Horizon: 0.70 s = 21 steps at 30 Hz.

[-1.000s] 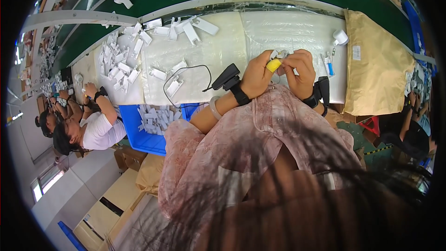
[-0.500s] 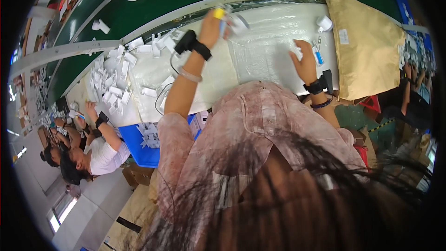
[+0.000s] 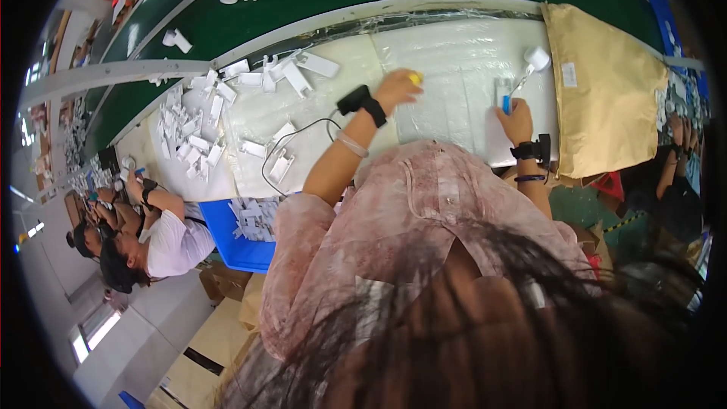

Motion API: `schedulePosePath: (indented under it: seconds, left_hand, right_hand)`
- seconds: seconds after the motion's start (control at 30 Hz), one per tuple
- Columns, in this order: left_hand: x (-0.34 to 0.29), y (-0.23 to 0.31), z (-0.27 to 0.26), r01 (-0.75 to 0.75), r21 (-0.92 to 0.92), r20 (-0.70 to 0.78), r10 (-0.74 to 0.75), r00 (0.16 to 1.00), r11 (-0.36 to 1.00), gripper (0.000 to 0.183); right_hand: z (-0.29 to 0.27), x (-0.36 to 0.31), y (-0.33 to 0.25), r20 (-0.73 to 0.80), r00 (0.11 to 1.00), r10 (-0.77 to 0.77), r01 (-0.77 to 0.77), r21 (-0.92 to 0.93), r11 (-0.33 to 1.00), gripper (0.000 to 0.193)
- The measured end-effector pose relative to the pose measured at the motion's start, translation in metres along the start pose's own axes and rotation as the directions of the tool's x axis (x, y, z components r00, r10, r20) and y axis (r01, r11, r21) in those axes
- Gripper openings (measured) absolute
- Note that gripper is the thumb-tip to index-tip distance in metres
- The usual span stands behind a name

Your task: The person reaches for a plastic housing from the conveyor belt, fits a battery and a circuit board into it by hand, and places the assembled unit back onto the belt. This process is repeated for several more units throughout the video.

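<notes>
Blue bin (image 3: 227, 238) is holding white parts (image 3: 254, 218) below the bench (image 3: 454, 76). Left hand (image 3: 395, 91) is pinching a small yellow piece (image 3: 414, 79); its axis is unclear. Right hand (image 3: 517, 120), grip narrow, is holding a blue-handled tool (image 3: 506, 102) pointing away.

The person's left arm stretches forward and up, elbow bent, a black band at the wrist; the left hand (image 3: 397, 89) has its fingers curled downward. The right forearm points straight ahead, also banded, and the right hand (image 3: 517, 119) is closed in a loose fist.
</notes>
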<state>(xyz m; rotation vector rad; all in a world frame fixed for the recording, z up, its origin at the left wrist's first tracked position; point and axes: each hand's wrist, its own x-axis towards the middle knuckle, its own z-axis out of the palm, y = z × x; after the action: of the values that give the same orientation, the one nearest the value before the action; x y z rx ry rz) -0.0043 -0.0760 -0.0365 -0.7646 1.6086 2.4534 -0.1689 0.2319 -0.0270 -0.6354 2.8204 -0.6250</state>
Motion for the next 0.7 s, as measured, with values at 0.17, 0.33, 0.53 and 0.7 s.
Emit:
schedulePosePath:
  seconds: [0.17,0.33,0.53,0.7]
  left_hand:
    - [-0.018,0.003,0.071,0.221,0.067,-0.097,-0.214,0.972,0.973,0.032]
    - [-0.019,0.0,0.079,0.143,0.032,-0.093,-0.139,0.986,0.989,0.033]
    - [-0.044,0.022,0.052,-0.025,-0.035,-0.053,0.023,0.998,0.999,0.012]
    - [-0.079,0.078,0.068,-0.007,0.168,0.231,-0.033,0.973,0.986,0.016]
  right_hand:
    - [0.008,-0.009,-0.071,0.39,0.92,0.033,-0.274,0.58,0.767,0.029]
    - [0.011,-0.031,-0.119,0.49,0.793,-0.363,-0.07,0.664,0.745,0.029]
    - [-0.019,-0.02,-0.127,0.148,0.823,-0.549,0.426,0.478,0.768,0.041]
    - [-0.016,-0.009,-0.136,-0.016,0.598,-0.801,0.726,0.434,0.533,0.041]
